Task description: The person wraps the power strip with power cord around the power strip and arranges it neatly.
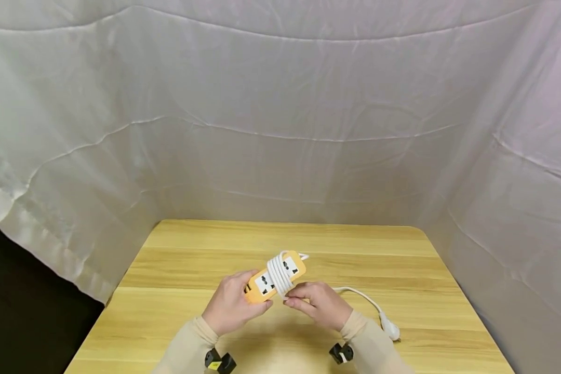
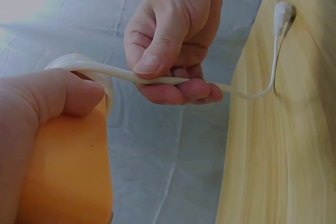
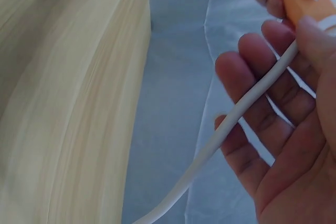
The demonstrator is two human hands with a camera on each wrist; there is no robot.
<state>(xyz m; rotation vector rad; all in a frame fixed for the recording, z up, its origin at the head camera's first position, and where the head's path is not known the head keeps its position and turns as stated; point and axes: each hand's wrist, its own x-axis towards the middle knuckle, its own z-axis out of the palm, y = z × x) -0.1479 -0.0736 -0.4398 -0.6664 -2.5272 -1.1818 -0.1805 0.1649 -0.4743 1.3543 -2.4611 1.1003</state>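
An orange power strip (image 1: pixel 257 294) with white socket faces is gripped at its near left end by my left hand (image 1: pixel 234 301). Several turns of white cord (image 1: pixel 279 274) wrap around its middle. My right hand (image 1: pixel 320 304) pinches the cord between thumb and fingers just beside the strip. From that hand the cord's free end runs right to a white plug (image 1: pixel 390 328) on the table. In the left wrist view, the right thumb presses the cord (image 2: pixel 168 81) against the fingers. The right wrist view shows the cord (image 3: pixel 226 127) crossing the fingers.
Under the hands lies a wood-grain table (image 1: pixel 191 249). Grey fabric (image 1: pixel 308 171) hangs behind it and along both sides. Black wrist devices (image 1: pixel 219 362) sit at the forearms, and a dark area (image 1: pixel 28 311) lies left of the table.
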